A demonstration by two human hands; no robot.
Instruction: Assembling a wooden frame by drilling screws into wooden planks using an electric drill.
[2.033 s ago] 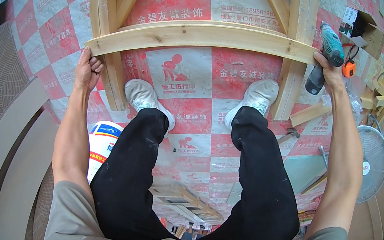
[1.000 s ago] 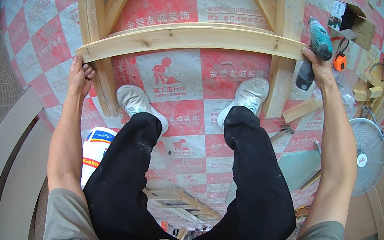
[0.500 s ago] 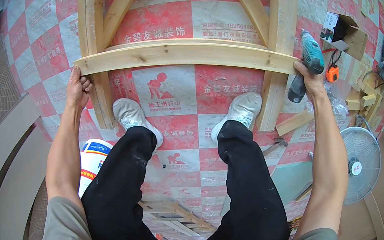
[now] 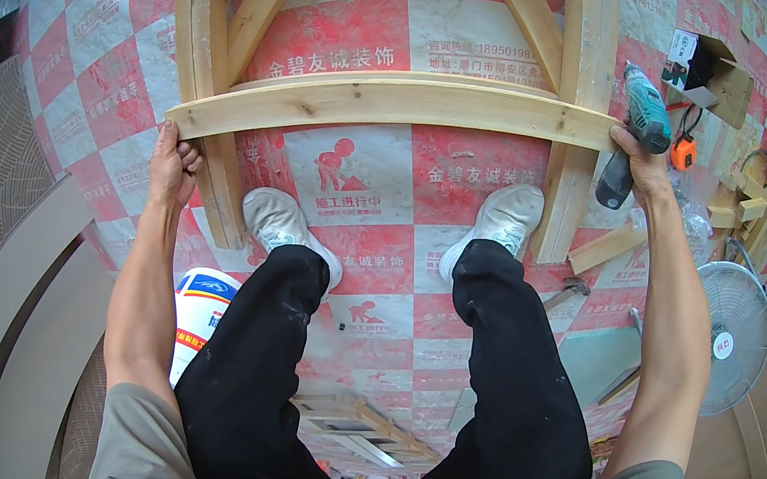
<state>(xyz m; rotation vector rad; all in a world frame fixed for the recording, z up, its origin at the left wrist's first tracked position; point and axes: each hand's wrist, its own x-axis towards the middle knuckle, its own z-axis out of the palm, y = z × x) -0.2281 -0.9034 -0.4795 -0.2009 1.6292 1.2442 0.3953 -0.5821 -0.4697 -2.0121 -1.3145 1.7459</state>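
While the wooden board (image 4: 376,104) lies across the 2 posts (image 4: 200,16) (image 4: 589,56) ahead of your white shoes (image 4: 290,222) (image 4: 509,218), your left hand (image 4: 177,166) grips its left end from the near side, fingers curled in. Your right hand (image 4: 647,170) wraps the handle of the teal drill (image 4: 644,111), thumb against the board's right end. So the board stretches between your 2 hands, the drill just beyond it.

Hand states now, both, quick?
Left hand: closed, fingers curled, pinching the left end of the wooden board.
Right hand: closed around the drill, thumb at the board's right end.
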